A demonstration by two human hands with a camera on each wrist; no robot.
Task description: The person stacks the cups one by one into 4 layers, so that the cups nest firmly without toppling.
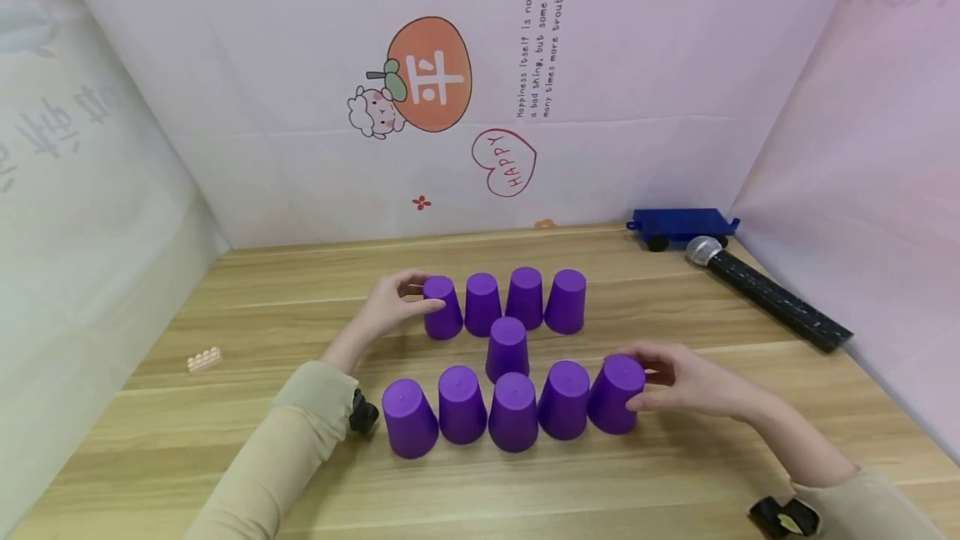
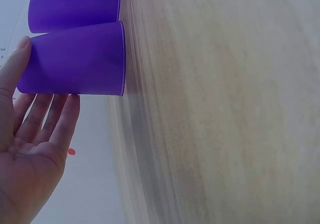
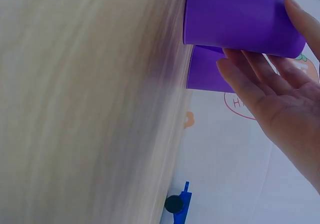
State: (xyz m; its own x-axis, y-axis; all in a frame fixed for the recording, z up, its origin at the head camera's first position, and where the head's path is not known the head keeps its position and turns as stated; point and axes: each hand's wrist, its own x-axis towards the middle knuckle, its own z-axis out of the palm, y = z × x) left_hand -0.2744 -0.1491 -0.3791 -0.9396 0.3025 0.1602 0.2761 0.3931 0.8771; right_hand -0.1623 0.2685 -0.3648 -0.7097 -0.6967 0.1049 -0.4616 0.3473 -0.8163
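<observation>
With the left hand [image 1: 390,302] we pinch, thumb in front and fingers behind, an upturned, tapered purple plastic cup [image 1: 444,308] at the nine-o'clock end of the back row [image 1: 489,305]; our right hand [image 1: 684,383] grips the three-o'clock cup [image 1: 615,396] of the front row [image 1: 513,415]. One middle cup [image 1: 507,352] stands between. From that, a pale studded block [image 1: 204,359] lies at nine, a blue, black-wheeled toy trailer [image 1: 684,225] at two, a silver-headed black microphone [image 1: 776,299] nearer three.

Wood tbl [image 1: 465,490], wht printed backdrop [image 1: 637,65]
</observation>
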